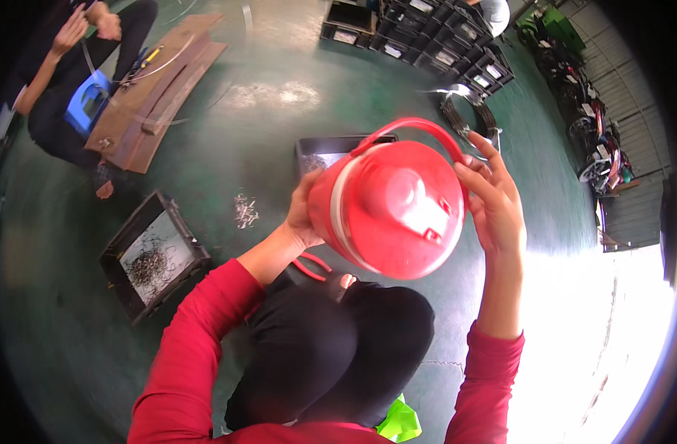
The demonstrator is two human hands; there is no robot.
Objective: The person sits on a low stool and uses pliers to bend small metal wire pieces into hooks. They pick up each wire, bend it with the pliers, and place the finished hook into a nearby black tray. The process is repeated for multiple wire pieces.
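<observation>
A red insulated water jug (409, 207) with a pale band and a swing handle is held up over my knees, its lid toward me. My left hand (303, 211) grips the jug's left side, fingertips hidden behind it. My right hand (494, 196) is at the right end of the red handle (420, 127), its fingers bent against it and the index finger raised. Below the jug, a red curved tool handle (312, 266) shows beside my knees; the rest of that tool is hidden.
A black crate (155, 255) with thin metal pieces lies left; another crate (309, 152) is partly behind the jug. Small metal bits (245, 212) lie on the floor. A co-worker (79, 44) sits by a wooden board (157, 96). Stacked black crates (435, 37) and coiled wire (468, 115) are beyond.
</observation>
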